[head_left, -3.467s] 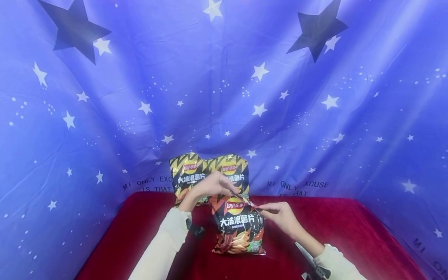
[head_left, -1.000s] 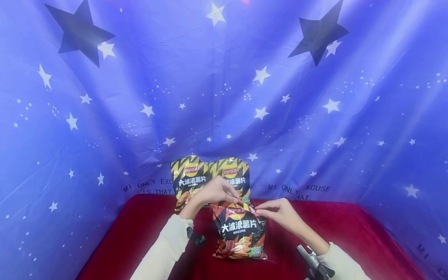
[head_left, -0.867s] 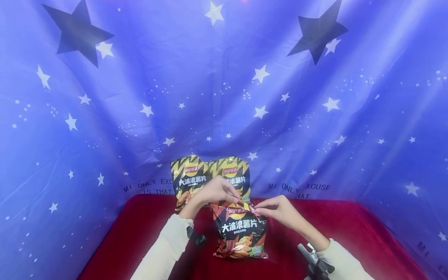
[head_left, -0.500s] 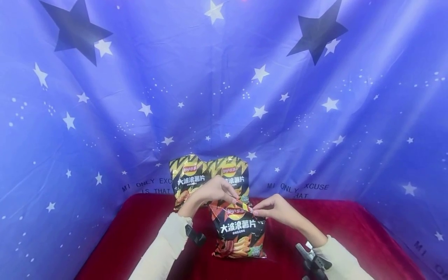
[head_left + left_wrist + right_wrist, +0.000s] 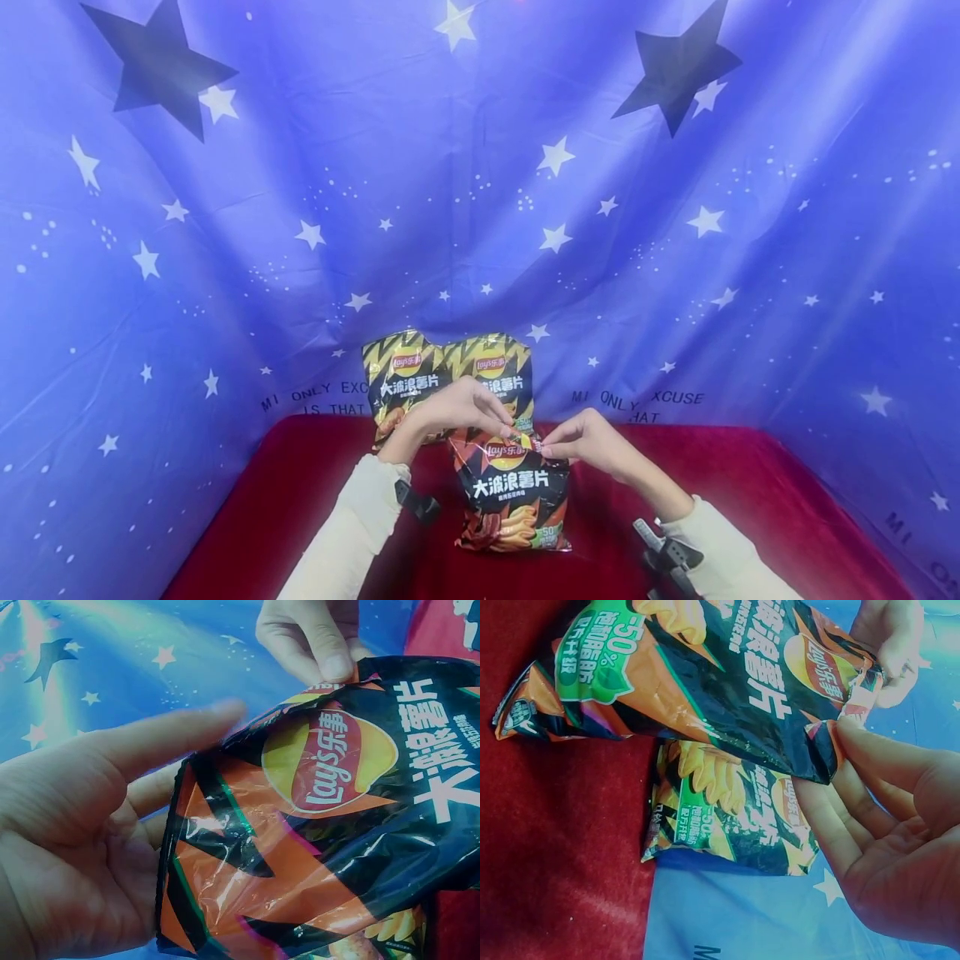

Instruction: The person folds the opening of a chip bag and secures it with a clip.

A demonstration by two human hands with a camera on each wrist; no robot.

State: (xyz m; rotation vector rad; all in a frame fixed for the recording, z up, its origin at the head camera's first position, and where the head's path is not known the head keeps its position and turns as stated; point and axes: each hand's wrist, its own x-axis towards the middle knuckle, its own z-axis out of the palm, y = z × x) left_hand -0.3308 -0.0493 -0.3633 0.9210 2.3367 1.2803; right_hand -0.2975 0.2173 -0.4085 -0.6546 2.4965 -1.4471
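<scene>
- I note the red-and-black chip bag (image 5: 512, 500) at six o'clock, on the surface (image 5: 712, 517).
- Left grip (image 5: 461, 404), its eleven o'clock: pinching the top edge.
- Right grip (image 5: 596, 437), its two: pinching too, just lifted slightly; I judge edge-work continuing.
- Yellow-and-black bags (image 5: 405, 367) behind, eleven.

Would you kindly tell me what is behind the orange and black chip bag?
Behind the orange bag stand a left yellow bag and a right yellow bag. In the head view, the latter's lower part is partly hidden by the left hand and orange bag.
</scene>
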